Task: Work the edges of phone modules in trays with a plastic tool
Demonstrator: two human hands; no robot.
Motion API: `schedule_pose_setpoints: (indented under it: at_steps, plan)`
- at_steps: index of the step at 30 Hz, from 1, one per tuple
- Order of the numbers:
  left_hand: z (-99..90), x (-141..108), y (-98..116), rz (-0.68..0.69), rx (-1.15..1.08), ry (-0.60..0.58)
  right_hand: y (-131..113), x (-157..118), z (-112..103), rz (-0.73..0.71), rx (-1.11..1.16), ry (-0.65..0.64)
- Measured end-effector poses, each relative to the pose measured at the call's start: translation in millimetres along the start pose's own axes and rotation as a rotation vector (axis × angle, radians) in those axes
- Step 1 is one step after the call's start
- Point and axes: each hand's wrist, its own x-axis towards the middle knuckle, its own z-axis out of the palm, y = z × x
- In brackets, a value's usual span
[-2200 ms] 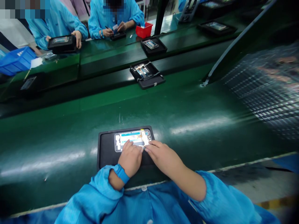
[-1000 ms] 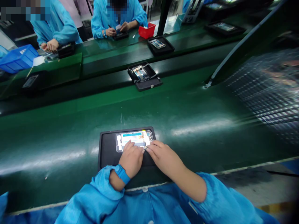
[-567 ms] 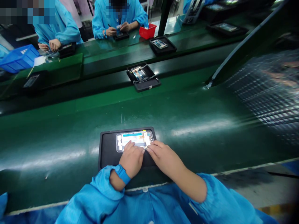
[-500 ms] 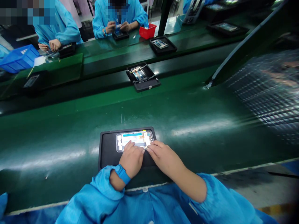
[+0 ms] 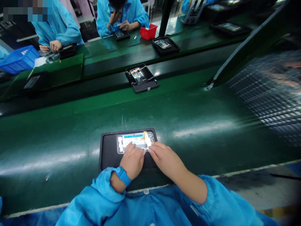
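Note:
An opened phone body (image 5: 134, 140) with bright inner parts lies in a shallow black tray (image 5: 108, 156) near the front edge of the green bench. Over its lower edge rests my left hand (image 5: 133, 159), fingers bent together and touching the phone. My right hand (image 5: 162, 156) is at the phone's lower right corner, thumb and fingertips pinched close together. Whatever may be between the fingertips of either hand is too small or hidden to make out.
Beyond the bench, another black tray with a phone (image 5: 138, 76) sits on the dark belt. Farther off are a third tray (image 5: 174, 48), a red bin (image 5: 149, 32), a blue bin (image 5: 20, 59) and two people in blue. A slanted panel (image 5: 244, 44) rises at right.
The tray on the belt has shifted slightly left, and the one behind it slightly right. Across the bench, a person's hand has risen towards the head. My hands look unmoved.

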Motion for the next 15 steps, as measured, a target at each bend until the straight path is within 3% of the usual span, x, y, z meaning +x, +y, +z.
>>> schedule_pose_setpoints:
  at_steps: [15]
  plan:
    - [0.2,-0.1,-0.4,-0.008,-0.010,-0.003,0.7,0.6,2.1,-0.011,-0.013,0.014]
